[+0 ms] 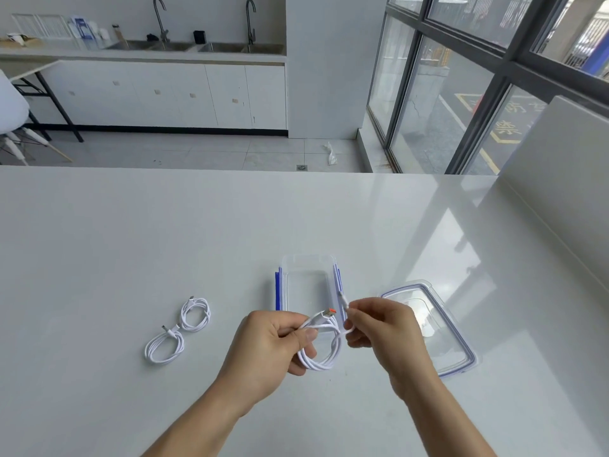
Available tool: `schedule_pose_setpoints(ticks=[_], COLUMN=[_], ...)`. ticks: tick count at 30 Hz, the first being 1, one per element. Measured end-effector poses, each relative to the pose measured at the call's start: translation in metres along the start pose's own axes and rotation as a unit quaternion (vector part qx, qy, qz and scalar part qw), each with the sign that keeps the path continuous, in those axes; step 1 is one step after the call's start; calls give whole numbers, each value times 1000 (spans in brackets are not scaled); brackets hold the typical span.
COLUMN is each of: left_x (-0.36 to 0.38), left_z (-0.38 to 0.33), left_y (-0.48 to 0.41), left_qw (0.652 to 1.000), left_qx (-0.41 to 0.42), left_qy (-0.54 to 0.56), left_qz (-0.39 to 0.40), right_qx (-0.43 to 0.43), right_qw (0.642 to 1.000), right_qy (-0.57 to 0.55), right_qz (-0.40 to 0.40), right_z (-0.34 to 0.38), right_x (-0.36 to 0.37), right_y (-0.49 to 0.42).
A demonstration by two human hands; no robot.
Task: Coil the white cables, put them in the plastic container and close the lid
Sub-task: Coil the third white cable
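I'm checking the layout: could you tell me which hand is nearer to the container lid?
Right. The right hand overlaps the lid's near-left edge; the left hand is further left, beyond the cable.

— Where is the glossy white table (131, 232) free?

— All across its far half and its left edge.

— What blocks the near part?

— Two coiled white cables (178, 328) left of centre; the open clear plastic container with blue side clips (281, 285) mid-table; its clear blue-rimmed lid (461, 351) just right, flat. Bare table lies between cables and container.
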State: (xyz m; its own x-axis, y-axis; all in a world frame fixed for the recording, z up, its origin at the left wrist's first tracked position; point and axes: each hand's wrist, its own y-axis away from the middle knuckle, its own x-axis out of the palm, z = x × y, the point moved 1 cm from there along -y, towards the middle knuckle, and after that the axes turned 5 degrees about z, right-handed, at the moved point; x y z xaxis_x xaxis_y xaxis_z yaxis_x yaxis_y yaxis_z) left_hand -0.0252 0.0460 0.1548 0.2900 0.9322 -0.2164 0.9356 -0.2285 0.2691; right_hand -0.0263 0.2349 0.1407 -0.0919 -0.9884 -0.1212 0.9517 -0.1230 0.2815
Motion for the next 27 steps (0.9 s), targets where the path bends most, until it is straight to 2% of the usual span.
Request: schedule_pose_setpoints(ticks=[4,8,16,27], left_x=[-4,-6,-9,-5], left_z=[-1,-7,-11,-11], left_y=[1,1,-2,-5], left_qw=[999,998,995,996], left_qx=[2,1,-8,-22], left_qy=[31,59,59,57], left_qz=[12,37,75,68], right_qx=[5,-23,-80,-55], right_qw=[988,976,978,967], right_qy=[99,108,-21,-111], right_qz=[119,189,190,222], right_z=[4,5,-1,-10], right_x=[-14,-19,-11,1], right_y=[-1,0,2,-1])
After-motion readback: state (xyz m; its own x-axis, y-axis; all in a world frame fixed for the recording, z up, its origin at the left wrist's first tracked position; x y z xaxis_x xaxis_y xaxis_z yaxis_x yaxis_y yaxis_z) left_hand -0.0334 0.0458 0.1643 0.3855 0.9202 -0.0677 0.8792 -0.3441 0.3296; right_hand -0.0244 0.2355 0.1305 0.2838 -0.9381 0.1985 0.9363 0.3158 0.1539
